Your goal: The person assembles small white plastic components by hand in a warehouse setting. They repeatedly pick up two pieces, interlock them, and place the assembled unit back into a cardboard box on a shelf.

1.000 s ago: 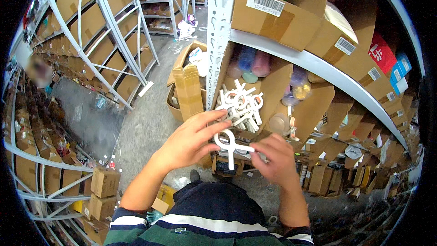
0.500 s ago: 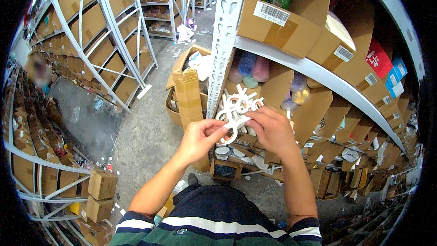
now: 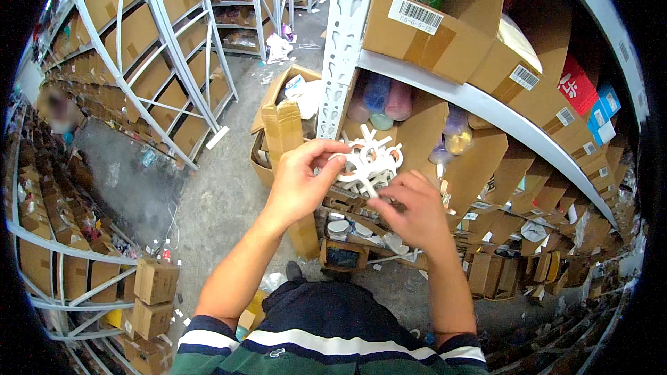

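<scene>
My left hand (image 3: 308,179) pinches a white ring-shaped plastic piece (image 3: 359,173) with a straight stem, thumb and forefinger on its ring. The stem points down toward my right hand (image 3: 417,212). That hand's thumb is at the stem's lower end; its fingers are curled and smeared by motion, so I cannot tell whether they grip it. Just beyond, a heap of similar white ring pieces (image 3: 384,157) with prongs lies in a shelf box, partly hidden behind my hands.
A white perforated shelf post (image 3: 339,62) rises left of the heap, with a grey-white shelf beam (image 3: 417,78) above. A tall folded cardboard box (image 3: 283,135) stands near my left hand. Rolled coloured items (image 3: 389,101) lie behind the heap. Cardboard bins (image 3: 431,35) line the shelves.
My left hand has moved up and slightly right with the white piece, which has turned so its stem points down. My right hand has shifted lower, to the stem's end.
</scene>
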`<state>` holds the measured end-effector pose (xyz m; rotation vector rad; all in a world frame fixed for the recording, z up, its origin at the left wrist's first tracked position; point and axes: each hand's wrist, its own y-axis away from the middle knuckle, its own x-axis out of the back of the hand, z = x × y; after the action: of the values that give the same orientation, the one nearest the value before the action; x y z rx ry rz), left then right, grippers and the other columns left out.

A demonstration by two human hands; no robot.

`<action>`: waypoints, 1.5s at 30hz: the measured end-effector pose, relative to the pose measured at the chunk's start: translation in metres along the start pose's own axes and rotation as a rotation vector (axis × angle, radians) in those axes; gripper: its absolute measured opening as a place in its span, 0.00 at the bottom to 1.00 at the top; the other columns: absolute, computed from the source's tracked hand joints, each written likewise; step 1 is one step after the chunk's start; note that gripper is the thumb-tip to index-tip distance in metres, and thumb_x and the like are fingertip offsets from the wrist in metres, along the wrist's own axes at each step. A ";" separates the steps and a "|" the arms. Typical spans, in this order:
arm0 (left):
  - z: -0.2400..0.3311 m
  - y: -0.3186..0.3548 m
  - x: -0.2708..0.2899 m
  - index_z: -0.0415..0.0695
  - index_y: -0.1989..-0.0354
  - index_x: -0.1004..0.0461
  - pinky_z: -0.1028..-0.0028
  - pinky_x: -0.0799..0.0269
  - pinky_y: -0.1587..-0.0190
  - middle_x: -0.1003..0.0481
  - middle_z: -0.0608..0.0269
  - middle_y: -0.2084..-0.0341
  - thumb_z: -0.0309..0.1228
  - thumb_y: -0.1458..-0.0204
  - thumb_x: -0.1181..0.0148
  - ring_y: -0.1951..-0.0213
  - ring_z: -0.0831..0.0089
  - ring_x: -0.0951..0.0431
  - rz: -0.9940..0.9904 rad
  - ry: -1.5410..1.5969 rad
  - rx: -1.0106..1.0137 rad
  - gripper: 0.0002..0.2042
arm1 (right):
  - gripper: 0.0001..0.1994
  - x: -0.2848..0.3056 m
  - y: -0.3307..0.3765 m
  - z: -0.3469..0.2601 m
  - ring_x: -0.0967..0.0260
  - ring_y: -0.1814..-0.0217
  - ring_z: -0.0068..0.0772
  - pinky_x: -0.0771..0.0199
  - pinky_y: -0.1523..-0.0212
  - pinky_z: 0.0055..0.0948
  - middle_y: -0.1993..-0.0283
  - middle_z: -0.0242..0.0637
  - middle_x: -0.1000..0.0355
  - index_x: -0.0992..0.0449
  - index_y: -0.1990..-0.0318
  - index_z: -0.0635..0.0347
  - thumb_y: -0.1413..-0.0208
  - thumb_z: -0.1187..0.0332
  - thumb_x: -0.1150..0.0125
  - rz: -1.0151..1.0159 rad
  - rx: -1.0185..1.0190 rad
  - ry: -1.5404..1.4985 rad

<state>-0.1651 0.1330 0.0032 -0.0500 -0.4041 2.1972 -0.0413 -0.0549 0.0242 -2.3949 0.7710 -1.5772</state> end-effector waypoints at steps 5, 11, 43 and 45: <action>0.035 -0.033 -0.002 0.41 0.63 0.22 0.61 0.27 0.54 0.22 0.52 0.67 0.18 0.53 0.43 0.58 0.50 0.23 -0.327 -0.550 -0.474 0.09 | 0.09 0.001 0.004 -0.001 0.29 0.63 0.41 0.28 0.63 0.34 0.67 0.37 0.27 0.18 0.63 0.61 0.51 0.70 0.29 0.369 -0.114 -0.103; 0.036 -0.062 -0.021 0.44 0.64 0.21 0.61 0.27 0.53 0.22 0.54 0.67 0.17 0.63 0.40 0.56 0.54 0.24 -0.525 -0.806 -0.555 0.15 | 0.08 -0.021 0.006 0.021 0.25 0.62 0.44 0.25 0.60 0.39 0.63 0.41 0.25 0.18 0.64 0.61 0.51 0.69 0.32 0.120 -0.179 -0.134; -0.030 0.012 -0.004 0.44 0.55 0.24 0.65 0.21 0.68 0.23 0.62 0.56 0.31 0.47 0.39 0.64 0.61 0.18 -0.339 -1.087 -0.340 0.12 | 0.08 -0.090 -0.021 0.014 0.25 0.66 0.37 0.24 0.70 0.39 0.72 0.34 0.29 0.24 0.77 0.58 0.53 0.66 0.34 0.235 -0.167 0.353; -0.030 0.011 -0.005 0.45 0.54 0.24 0.65 0.21 0.68 0.23 0.62 0.56 0.31 0.47 0.39 0.65 0.61 0.18 -0.346 -1.097 -0.313 0.12 | 0.07 -0.087 -0.019 0.015 0.26 0.67 0.38 0.25 0.70 0.39 0.73 0.34 0.29 0.23 0.76 0.58 0.53 0.67 0.33 0.246 -0.148 0.338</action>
<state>-0.1653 0.1306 -0.0295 1.0073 -1.2394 1.6208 -0.0486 0.0038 -0.0444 -2.0453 1.2321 -1.8964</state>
